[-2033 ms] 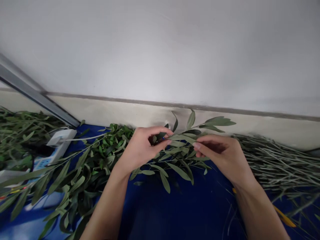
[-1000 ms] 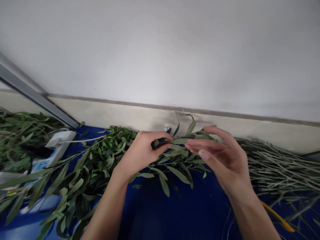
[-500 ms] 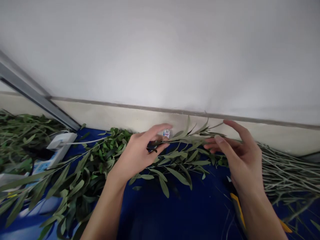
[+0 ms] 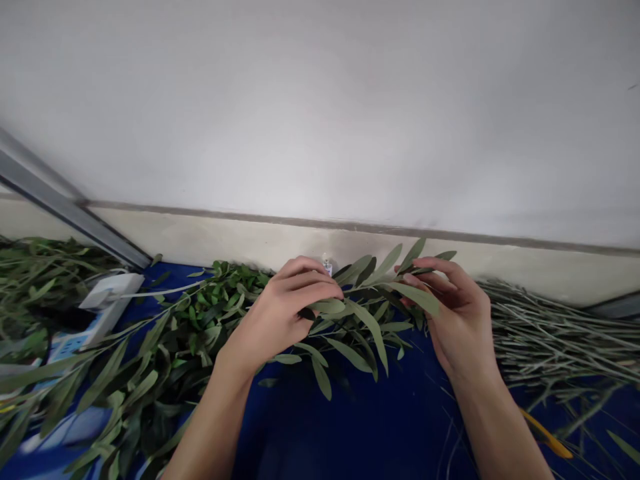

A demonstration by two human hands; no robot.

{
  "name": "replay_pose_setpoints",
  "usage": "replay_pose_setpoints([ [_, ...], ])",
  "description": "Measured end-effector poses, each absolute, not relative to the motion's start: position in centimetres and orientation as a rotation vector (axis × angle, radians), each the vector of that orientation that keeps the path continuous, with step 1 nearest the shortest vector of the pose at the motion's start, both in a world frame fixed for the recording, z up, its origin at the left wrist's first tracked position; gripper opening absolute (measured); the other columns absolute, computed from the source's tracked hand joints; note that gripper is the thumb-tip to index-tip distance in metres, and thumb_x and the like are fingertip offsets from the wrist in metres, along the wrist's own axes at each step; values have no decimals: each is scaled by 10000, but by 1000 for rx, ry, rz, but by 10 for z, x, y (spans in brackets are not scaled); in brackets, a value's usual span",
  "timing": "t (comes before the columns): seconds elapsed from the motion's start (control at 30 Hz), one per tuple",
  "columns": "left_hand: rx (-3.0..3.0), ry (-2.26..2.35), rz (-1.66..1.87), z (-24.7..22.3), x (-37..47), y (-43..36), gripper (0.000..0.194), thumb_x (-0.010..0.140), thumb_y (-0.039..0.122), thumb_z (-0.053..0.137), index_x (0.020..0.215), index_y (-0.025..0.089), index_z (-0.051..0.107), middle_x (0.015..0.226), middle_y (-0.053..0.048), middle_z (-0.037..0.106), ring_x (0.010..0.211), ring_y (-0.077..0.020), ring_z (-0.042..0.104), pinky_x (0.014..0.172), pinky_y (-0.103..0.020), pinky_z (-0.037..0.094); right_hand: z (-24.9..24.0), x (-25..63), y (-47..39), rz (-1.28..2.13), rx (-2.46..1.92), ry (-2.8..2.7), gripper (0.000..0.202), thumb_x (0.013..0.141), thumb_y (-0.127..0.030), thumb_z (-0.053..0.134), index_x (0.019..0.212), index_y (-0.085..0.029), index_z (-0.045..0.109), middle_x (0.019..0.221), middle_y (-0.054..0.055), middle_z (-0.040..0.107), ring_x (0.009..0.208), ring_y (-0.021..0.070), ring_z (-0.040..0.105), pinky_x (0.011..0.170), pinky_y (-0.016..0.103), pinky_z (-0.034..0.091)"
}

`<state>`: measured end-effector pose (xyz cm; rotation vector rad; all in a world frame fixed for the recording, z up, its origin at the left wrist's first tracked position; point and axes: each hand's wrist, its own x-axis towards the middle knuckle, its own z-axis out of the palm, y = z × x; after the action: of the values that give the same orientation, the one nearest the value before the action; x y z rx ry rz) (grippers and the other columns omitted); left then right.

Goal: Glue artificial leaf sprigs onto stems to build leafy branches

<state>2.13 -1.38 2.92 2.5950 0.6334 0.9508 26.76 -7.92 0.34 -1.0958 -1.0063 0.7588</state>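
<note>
A leafy sprig (image 4: 370, 283) with long, narrow grey-green leaves stretches between my two hands just above the blue surface. My left hand (image 4: 295, 303) is closed around its left end, back of the hand toward me, so the stem inside is hidden. At the sprig's right end, my right hand (image 4: 457, 310) has its thumb and fingers pinched on the leaves near the tip. Below and behind the sprig, more leafy branches (image 4: 345, 350) lie on the blue surface (image 4: 360, 420). A small, labelled item (image 4: 327, 267) shows partly behind my left fingers.
Piled leafy branches (image 4: 150, 387) cover the left side, around a white power strip (image 4: 113, 307) with a cord. Bare cut stems (image 4: 560, 333) are heaped at right. A yellow tool part (image 4: 547, 433) shows beside my right forearm. A pale wall (image 4: 320, 133) rises behind.
My right hand has moved left and its spread fingers have closed on the sprig's tip. My left hand has turned over more, and the sprig's leaves now show broader faces.
</note>
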Motion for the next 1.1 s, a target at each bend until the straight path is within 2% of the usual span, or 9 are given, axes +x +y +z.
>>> replay_pose_setpoints([
  [0.1,2518,670,836,36,23,-18,275,858,157,784,1093,237,666,1085,-64,733,1160,-270,624,967,-402,544,1,264,-79,801,-1041,-919,202,841,-223,825,974,-277,683,890,13,771,863,246,792,722,369,665],
  [0.17,2422,661,812,41,23,-23,480,795,399,881,1166,230,627,1105,-74,718,1098,-262,656,942,-377,553,0,259,-79,840,-1010,-879,207,830,-228,834,947,-270,669,855,1,752,833,231,789,803,397,669],
  [0.23,2350,689,820,45,23,-27,518,852,484,815,1241,229,586,1131,-77,713,1057,-239,684,911,-343,560,-1,253,-79,904,-983,-876,221,844,-249,821,959,-274,634,854,0,748,828,237,792,847,434,668],
  [0.33,2375,891,800,49,24,-32,270,988,383,667,1209,245,597,1104,-45,724,1005,-187,707,864,-279,551,-2,242,-80,1008,-943,-888,262,863,-262,803,979,-285,569,857,-1,756,828,251,803,812,435,675],
  [0.53,2510,918,755,51,20,-33,68,990,239,659,1041,248,704,907,-7,725,785,-142,670,662,-242,492,-1,230,-85,1015,-927,-998,229,893,-256,775,967,-273,560,908,26,780,870,263,811,778,403,677],
  [0.6,2506,913,789,51,17,-31,55,980,221,673,1019,235,710,892,-16,724,792,-148,667,682,-252,499,0,232,-86,958,-976,-1069,254,911,-276,758,1076,-288,566,949,34,784,890,279,812,785,428,681],
  [0.73,2516,940,842,49,11,-27,60,950,192,707,996,226,688,891,-20,718,842,-166,670,722,-273,513,2,242,-86,847,-1039,-1115,570,906,-277,761,1400,-354,486,939,21,772,902,297,807,738,450,685],
  [0.93,2561,963,829,48,9,-25,118,949,194,713,1041,222,645,902,-20,694,906,-183,645,747,-294,511,1,256,-87,844,-1047,-1169,85,904,-289,777,972,-246,752,735,9,728,550,165,675,502,312,592],
  [1.1,2563,897,788,53,7,-27,71,988,205,653,1054,212,675,911,-49,692,1015,-220,599,817,-329,519,5,260,-94,840,-1052,-1278,60,905,-239,780,954,-273,776,741,-6,720,529,129,643,488,258,559],
])
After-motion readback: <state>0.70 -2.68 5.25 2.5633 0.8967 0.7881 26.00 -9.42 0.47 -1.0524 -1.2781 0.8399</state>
